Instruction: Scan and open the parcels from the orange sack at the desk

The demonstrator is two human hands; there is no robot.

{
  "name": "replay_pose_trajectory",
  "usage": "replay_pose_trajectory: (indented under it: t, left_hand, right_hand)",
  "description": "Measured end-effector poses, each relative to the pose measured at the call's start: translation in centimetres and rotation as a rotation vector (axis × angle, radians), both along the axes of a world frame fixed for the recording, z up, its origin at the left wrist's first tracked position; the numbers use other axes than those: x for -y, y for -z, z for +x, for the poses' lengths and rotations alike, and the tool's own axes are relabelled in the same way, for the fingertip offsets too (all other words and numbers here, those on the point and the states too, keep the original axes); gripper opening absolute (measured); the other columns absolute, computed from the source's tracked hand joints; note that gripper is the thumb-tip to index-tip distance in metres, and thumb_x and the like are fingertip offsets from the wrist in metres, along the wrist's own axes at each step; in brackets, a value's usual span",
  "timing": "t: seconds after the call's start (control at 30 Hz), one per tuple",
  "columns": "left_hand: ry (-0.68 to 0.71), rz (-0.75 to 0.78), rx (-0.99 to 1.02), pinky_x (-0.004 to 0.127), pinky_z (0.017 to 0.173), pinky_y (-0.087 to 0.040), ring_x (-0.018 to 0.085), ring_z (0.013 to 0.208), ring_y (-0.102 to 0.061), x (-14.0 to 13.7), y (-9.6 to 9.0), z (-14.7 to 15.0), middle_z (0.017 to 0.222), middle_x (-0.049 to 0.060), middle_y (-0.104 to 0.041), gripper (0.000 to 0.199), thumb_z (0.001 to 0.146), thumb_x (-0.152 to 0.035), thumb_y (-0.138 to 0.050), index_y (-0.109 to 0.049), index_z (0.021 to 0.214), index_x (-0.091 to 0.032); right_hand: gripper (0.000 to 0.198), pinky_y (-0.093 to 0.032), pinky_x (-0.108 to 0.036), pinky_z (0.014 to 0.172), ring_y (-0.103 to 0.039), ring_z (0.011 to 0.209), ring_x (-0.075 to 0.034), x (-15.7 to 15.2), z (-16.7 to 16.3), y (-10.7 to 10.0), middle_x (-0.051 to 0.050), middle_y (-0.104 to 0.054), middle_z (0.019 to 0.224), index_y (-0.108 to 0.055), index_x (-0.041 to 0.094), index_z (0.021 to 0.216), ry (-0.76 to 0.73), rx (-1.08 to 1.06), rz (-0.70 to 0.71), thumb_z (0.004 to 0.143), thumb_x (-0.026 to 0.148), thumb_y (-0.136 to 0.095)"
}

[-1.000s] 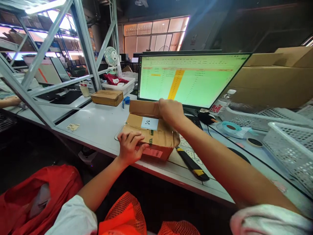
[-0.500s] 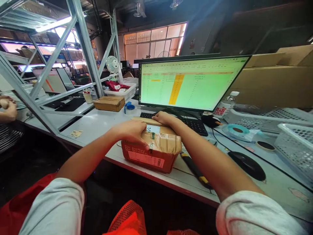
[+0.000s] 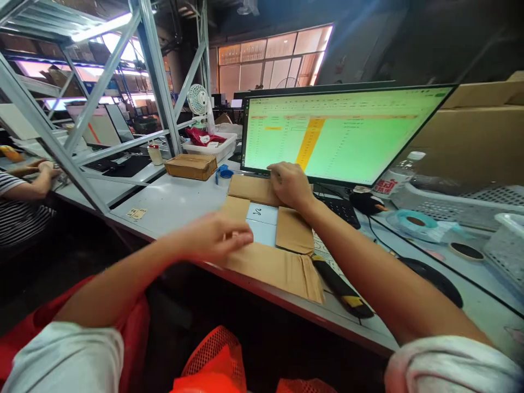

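Between your unclasped left hand (image 3: 210, 236) and the right hand (image 3: 292, 185), grip unclear, the opened carton (image 3: 295, 229) still holds white contents (image 3: 265, 231).

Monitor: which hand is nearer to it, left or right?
Right. The right hand is at the far flap of the open box, just in front of the monitor; the left hand is farther back, by the near flap.

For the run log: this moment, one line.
left hand: blurred, over brown rectangular cardboard box; right hand: at far flap; flaps: spread, white contents exposed; long black-yellow cutter: right of box
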State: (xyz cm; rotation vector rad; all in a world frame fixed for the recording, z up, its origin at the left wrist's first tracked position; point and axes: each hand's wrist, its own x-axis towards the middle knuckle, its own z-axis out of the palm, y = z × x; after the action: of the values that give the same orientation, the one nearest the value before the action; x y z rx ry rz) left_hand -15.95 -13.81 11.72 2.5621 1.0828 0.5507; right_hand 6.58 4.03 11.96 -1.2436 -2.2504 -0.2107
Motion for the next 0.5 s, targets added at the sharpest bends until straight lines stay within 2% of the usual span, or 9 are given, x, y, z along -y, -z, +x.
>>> replay_pose_trajectory:
  t: [0.03,0.07,0.13,0.2,0.23,0.3,0.37,0.43,0.5]
  left_hand:
    - [0.072,-0.124,0.019,0.027,0.079,-0.053,0.016,0.084,-0.070,-2.1,-1.4,0.0,0.090,0.004,-0.076,0.042,0.108,-0.044,-0.041,-0.074,0.103,-0.018]
    - [0.103,-0.184,0.050,0.027,0.082,-0.052,0.016,0.086,-0.070,-4.0,-2.3,0.1,0.092,0.005,-0.077,0.046,0.108,-0.046,-0.041,-0.075,0.097,-0.017]
    - [0.141,-0.260,0.021,0.028,0.086,-0.051,0.017,0.090,-0.071,-7.2,-2.8,1.0,0.095,0.006,-0.078,0.052,0.108,-0.048,-0.039,-0.076,0.091,-0.016]
    - [0.144,-0.214,-0.070,0.030,0.090,-0.050,0.018,0.091,-0.070,-8.8,-2.2,1.9,0.096,0.006,-0.078,0.050,0.107,-0.047,-0.039,-0.076,0.091,-0.017]
    - [0.145,-0.148,-0.118,0.032,0.093,-0.049,0.018,0.091,-0.069,-9.0,-1.9,2.0,0.096,0.006,-0.077,0.047,0.106,-0.045,-0.040,-0.075,0.093,-0.018]
    - [0.139,0.031,-0.165,0.036,0.100,-0.046,0.020,0.094,-0.067,-8.5,-2.0,1.2,0.097,0.006,-0.076,0.042,0.105,-0.041,-0.041,-0.074,0.094,-0.018]
    - [0.124,0.174,-0.128,0.039,0.104,-0.045,0.022,0.098,-0.066,-7.5,-2.6,-1.3,0.098,0.007,-0.075,0.037,0.102,-0.035,-0.042,-0.074,0.094,-0.018]
    - [0.082,0.218,-0.034,0.040,0.104,-0.048,0.023,0.102,-0.067,-6.4,-2.7,-5.0,0.101,0.007,-0.075,0.035,0.097,-0.028,-0.042,-0.075,0.095,-0.019]
    - [0.002,0.191,0.067,0.040,0.106,-0.051,0.024,0.110,-0.069,-5.4,-1.2,-8.8,0.111,0.007,-0.077,0.035,0.093,-0.022,-0.042,-0.076,0.101,-0.020]
  right_hand:
    - [0.040,-0.045,-0.045,0.105,-0.064,0.116,-0.032,1.1,0.3,-0.3,-0.016,-0.073,0.120,-0.071,0.012,0.126,-0.090,-0.071,0.077,0.098,0.017,-0.044]
    - [0.037,-0.048,-0.043,0.101,-0.068,0.108,-0.029,2.3,0.7,-0.5,-0.013,-0.076,0.112,-0.073,0.014,0.119,-0.205,-0.113,0.095,0.096,0.015,-0.045]
    - [0.034,-0.054,-0.035,0.089,-0.071,0.092,-0.023,4.5,1.9,-0.4,-0.006,-0.078,0.098,-0.076,0.020,0.107,-0.452,-0.058,-0.050,0.091,0.012,-0.048]
    - [0.036,-0.056,-0.031,0.083,-0.072,0.088,-0.019,6.6,3.5,-0.2,-0.003,-0.078,0.096,-0.077,0.023,0.100,-0.620,0.095,-0.236,0.086,0.008,-0.047]
    - [0.038,-0.057,-0.031,0.085,-0.072,0.090,-0.019,7.5,4.5,-0.1,-0.003,-0.078,0.100,-0.077,0.024,0.099,-0.650,0.153,-0.268,0.084,0.006,-0.047]
    - [0.043,-0.057,-0.035,0.091,-0.072,0.100,-0.021,9.2,6.9,-0.4,-0.005,-0.076,0.110,-0.077,0.025,0.105,-0.604,0.193,-0.185,0.083,0.004,-0.048]
    - [0.048,-0.056,-0.039,0.095,-0.070,0.109,-0.024,10.6,9.7,-0.8,-0.006,-0.074,0.119,-0.075,0.027,0.117,-0.496,0.179,-0.018,0.086,0.004,-0.046]
    - [0.050,-0.055,-0.042,0.097,-0.068,0.118,-0.027,11.7,12.4,-0.8,-0.006,-0.072,0.127,-0.071,0.029,0.124,-0.407,0.158,0.107,0.089,0.004,-0.045]
    - [0.047,-0.056,-0.042,0.097,-0.067,0.120,-0.028,12.2,14.7,0.3,-0.007,-0.070,0.131,-0.070,0.029,0.126,-0.347,0.117,0.162,0.090,0.006,-0.048]
